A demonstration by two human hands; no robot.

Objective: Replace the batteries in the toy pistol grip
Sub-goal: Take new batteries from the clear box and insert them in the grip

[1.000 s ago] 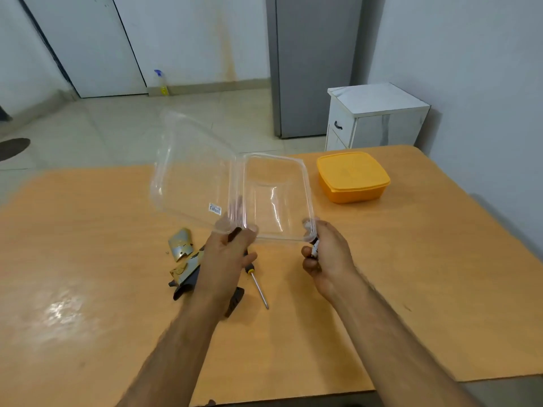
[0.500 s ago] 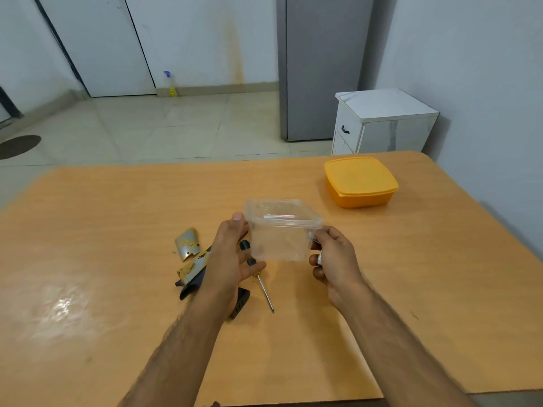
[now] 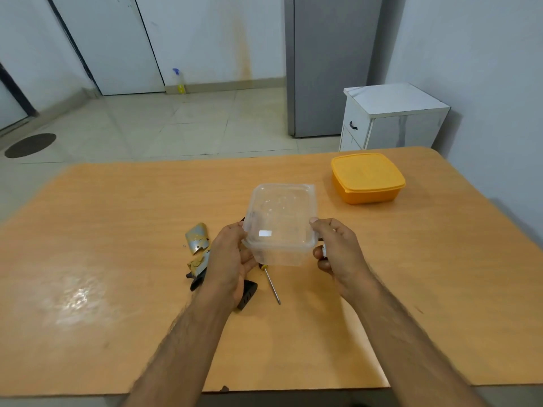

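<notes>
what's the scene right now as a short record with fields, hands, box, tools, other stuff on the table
left hand: left hand holds the left side of the clear plastic box
right hand: right hand holds the box's right side, with a small white item, too small to identify, tucked in its fingers
box: lid on, held above the table
screwdriver: screwdriver lies on the table under the box
toy parts: silver and gold toy pieces beside a black part, partly hidden by the left arm
orange container: orange container, lidded, far right
</notes>
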